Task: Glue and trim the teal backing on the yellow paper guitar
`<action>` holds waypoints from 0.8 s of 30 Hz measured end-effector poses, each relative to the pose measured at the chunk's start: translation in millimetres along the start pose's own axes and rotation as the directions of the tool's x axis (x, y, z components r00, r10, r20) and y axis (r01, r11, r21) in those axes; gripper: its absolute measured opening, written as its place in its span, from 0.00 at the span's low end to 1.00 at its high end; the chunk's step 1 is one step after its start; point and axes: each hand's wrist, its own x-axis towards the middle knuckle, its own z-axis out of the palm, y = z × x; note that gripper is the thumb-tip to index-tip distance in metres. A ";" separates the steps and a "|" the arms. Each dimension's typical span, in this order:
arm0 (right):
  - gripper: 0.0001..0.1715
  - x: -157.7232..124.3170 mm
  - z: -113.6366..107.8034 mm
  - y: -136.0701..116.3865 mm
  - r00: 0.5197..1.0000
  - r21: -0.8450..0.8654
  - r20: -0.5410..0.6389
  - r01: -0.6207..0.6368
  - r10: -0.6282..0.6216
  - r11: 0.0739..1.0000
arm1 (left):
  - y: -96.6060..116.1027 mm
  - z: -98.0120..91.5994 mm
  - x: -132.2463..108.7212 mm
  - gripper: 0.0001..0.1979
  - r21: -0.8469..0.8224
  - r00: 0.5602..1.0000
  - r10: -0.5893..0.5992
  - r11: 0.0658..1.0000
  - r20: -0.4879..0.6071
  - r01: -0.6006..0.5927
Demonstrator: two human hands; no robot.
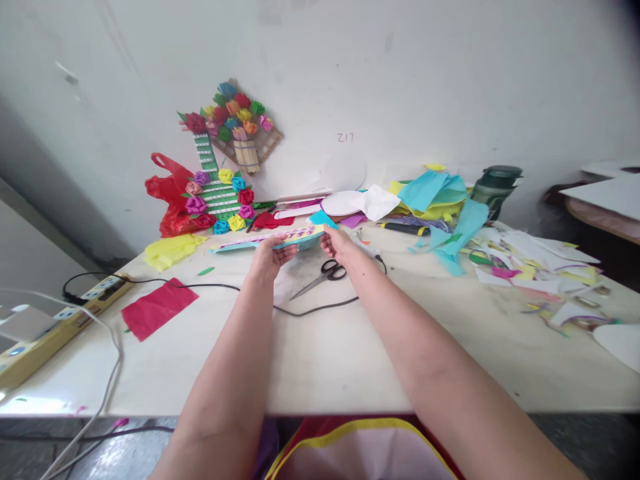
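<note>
Power strip lies along the left edge of the table, a white charger plugged in at its near end, and a black cable runs from its far end off to the right. Beside it I see a crimson paper sheet, and farther back a yellow paper piece in front of a red plastic bag. Next along, a green-and-white striped craft stands trimmed with paper roses, with a small woven basket of paper tulips up against the wall behind it. At the middle my view gives me the left hand, pinching the near edge of a long craft panel, thumb above and fingers curled beneath. The panel is held above the table, seen almost edge-on, pale with purple marks and a light-blue border; its right end is pinched by the right hand. Below, between the forearms, black-handled scissors lie with their tips toward the near left. Behind the right hand I make out a white paddle-shaped cutout, then a black-and-yellow handle, blue crepe paper, a dark green bottle and, nearer at far right, heaped paper scraps.
</note>
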 end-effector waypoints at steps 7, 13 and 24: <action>0.28 -0.7 -4.0 -4.0 0.971 -0.220 0.228 -0.021 0.073 0.975 | -5.1 7.9 -2.8 0.18 0.017 0.989 0.018 1.000 0.149 -0.021; 0.21 3.9 -4.8 1.1 0.950 -0.224 0.288 -0.054 0.119 0.973 | -11.3 13.3 -1.6 0.26 0.087 0.979 0.024 0.995 0.204 -0.042; 0.12 7.6 5.2 6.9 0.974 -0.133 0.205 -0.066 0.093 0.989 | -19.8 20.2 -4.8 0.24 0.154 0.998 0.018 0.988 0.066 -0.028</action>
